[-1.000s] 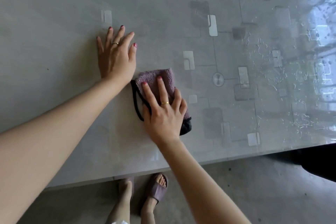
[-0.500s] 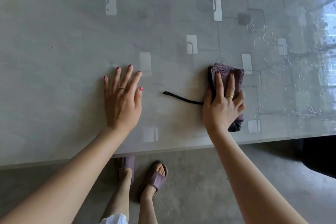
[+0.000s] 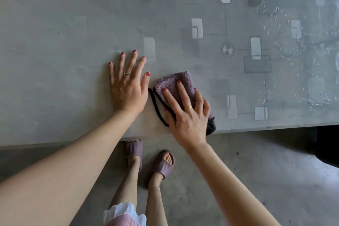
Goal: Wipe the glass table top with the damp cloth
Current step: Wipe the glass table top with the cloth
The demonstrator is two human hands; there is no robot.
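The right hand [image 3: 187,113] is pressing flat, fingers spread, on the folded purple cloth [image 3: 176,83], which it is sweeping back from the wetter side half a second ago to just beside the left hand's thumb, its black loop [image 3: 156,108] trailing between the two hands. The left hand [image 3: 126,84] is lying open and empty, palm down on the glass table top [image 3: 55,60], bracing near the front edge. The strokes are running side to side, so the wiping is probably mid-course, with beaded water [image 3: 302,51] waiting far beyond the right hand.

The right hand [image 3: 186,113] hides most of the cloth [image 3: 176,83] (lower middle of the frame), and the table top [image 3: 73,24] is cut off at three edges.
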